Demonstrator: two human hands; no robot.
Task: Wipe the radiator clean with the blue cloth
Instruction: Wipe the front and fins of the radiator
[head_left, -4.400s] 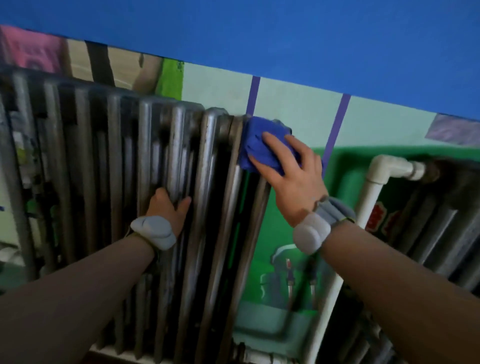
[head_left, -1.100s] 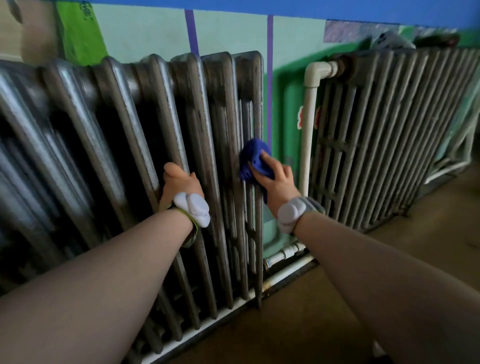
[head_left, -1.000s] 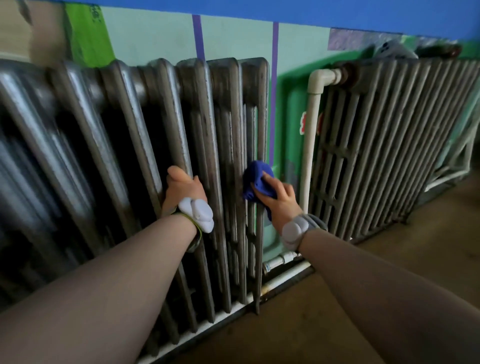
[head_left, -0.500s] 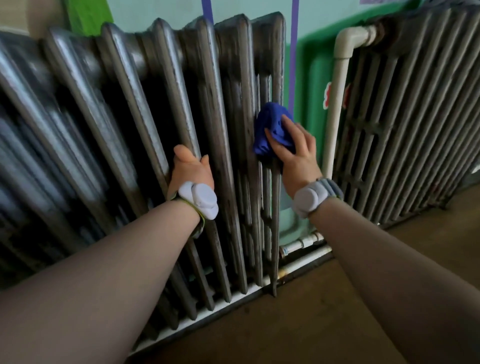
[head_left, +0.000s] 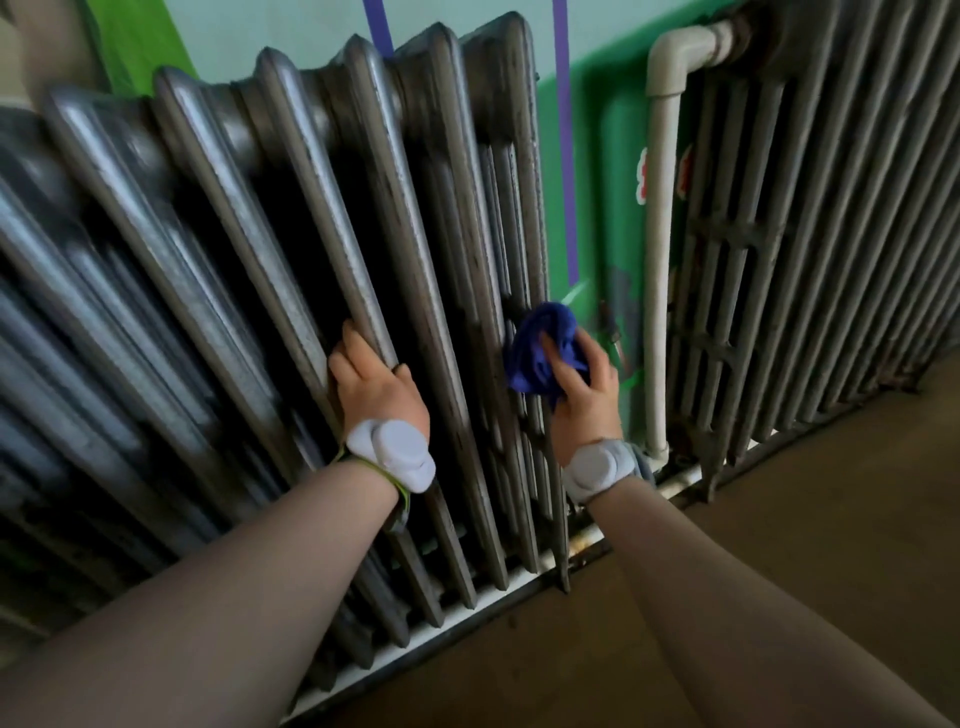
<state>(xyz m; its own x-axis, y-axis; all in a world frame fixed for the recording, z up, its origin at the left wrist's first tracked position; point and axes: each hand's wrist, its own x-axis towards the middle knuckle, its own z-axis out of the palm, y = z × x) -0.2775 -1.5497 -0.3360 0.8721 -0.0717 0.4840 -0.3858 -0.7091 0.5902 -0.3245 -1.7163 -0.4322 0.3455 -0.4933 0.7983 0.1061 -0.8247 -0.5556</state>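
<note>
Green-and-teal painted wall (head_left: 613, 130), brown floor (head_left: 779, 545) below. Grey cast-iron ribbed radiator (head_left: 322, 218): left hand (head_left: 376, 387) grips a rib. Crumpled blue cloth (head_left: 540, 353), clutched by right hand (head_left: 584, 387), now lower on the radiator's right end rib than half a second ago; bottom unwiped. Open gap rightward before white pipe (head_left: 657, 260).

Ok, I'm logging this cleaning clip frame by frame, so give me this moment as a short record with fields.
activity: wiping the radiator
cloth: blue cloth, bunched, against the radiator's rightmost column, in its lower half
right hand: right hand grips the cloth
left hand: left hand holds a column further left
nearby: white pipe and second radiator to the right
floor: brown floor
</note>
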